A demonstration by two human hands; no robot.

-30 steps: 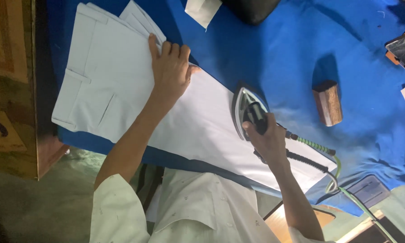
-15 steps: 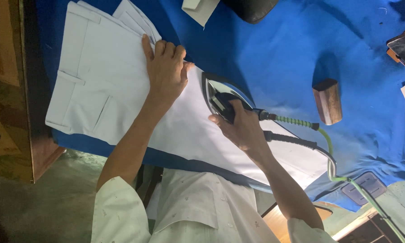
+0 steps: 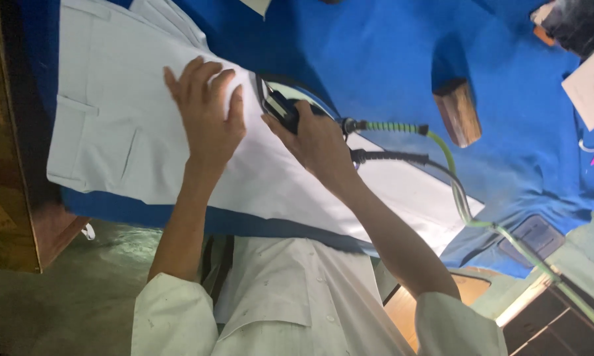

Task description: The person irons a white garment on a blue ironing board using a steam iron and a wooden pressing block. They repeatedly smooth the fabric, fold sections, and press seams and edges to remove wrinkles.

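Observation:
White trousers [image 3: 125,125] lie flat on a table covered in blue cloth [image 3: 376,59]. My left hand [image 3: 204,115] presses flat on the trousers, fingers spread, near the waist end. Right beside it, my right hand [image 3: 316,142] grips the black handle of a steam iron [image 3: 280,105] that rests on the trouser leg. A green hose [image 3: 455,178] and a black cable [image 3: 389,157] run from the iron off to the right.
A wooden block [image 3: 458,112] stands on the blue cloth to the right of the iron. A dark object [image 3: 577,23] and a white paper [image 3: 593,86] sit at the far right. A wooden cabinet [image 3: 6,198] borders the table on the left.
My right hand has slid the iron leftward along the trouser leg until it sits right beside my left hand. My left hand has stayed pressed on the cloth.

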